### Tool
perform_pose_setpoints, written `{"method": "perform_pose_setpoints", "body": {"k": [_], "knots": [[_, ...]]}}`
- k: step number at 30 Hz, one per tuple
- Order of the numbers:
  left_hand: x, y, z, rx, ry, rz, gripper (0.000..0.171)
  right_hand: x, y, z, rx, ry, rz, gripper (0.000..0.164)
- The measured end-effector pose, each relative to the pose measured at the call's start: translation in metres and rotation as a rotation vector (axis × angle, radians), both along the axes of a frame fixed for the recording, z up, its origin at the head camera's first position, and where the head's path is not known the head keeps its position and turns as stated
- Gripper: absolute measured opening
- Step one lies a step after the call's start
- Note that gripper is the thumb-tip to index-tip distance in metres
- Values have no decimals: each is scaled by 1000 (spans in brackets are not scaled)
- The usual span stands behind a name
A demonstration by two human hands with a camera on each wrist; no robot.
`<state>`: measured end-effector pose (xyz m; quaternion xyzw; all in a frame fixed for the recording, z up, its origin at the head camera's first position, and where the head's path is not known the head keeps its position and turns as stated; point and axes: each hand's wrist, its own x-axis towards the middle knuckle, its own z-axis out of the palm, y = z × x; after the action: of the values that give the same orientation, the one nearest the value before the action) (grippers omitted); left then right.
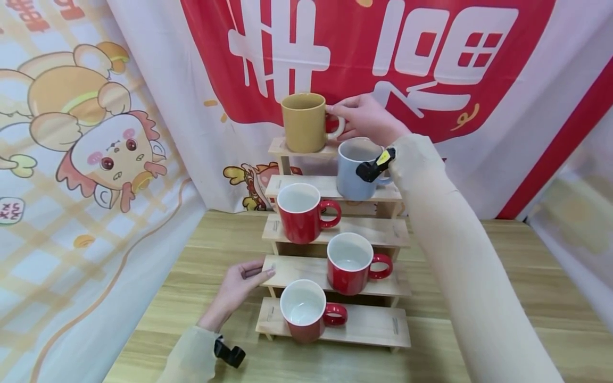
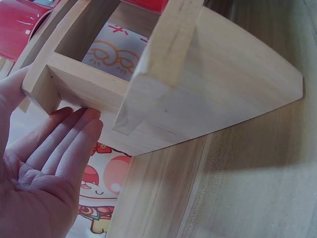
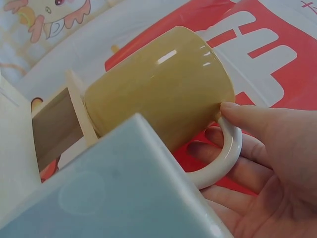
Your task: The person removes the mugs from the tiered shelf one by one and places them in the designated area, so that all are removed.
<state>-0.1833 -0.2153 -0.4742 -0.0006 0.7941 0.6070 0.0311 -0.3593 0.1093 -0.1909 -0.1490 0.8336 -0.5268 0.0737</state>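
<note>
A yellow mug point(image 1: 306, 123) with a white handle is at the top step of a tiered wooden shelf point(image 1: 354, 327). My right hand point(image 1: 366, 116) pinches that handle, thumb on its upper end; the right wrist view shows the fingers around the handle point(image 3: 229, 156). Down at the left, my left hand point(image 1: 239, 284) holds the end of the second-lowest step. Its thumb lies on the board, and its fingers point(image 2: 74, 144) reach beneath, as the left wrist view shows.
A light blue mug point(image 1: 351, 173) stands one step below the yellow one, partly behind my right wrist. Red mugs with white insides occupy the lower steps: one upper left point(image 1: 300, 215), one to the right point(image 1: 349, 266), one lowest point(image 1: 304, 311). Printed cloth point(image 1: 143, 32) hangs behind.
</note>
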Motion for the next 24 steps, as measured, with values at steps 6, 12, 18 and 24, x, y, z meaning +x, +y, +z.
{"method": "perform_pose_setpoints", "body": {"k": [6,12,18,24], "knots": [[1,0,1,12,-1,5,53,-2,1,-1,6,7,13,42],[2,1,3,25,3,4,53,-4,3,-1,-9,0,33,43],[2,1,4,16,7,6,54,-2,7,0,-30,-16,15,45],[3,0,3,7,-2,11,57,6,17,5,-20,-22,-70,50]]}}
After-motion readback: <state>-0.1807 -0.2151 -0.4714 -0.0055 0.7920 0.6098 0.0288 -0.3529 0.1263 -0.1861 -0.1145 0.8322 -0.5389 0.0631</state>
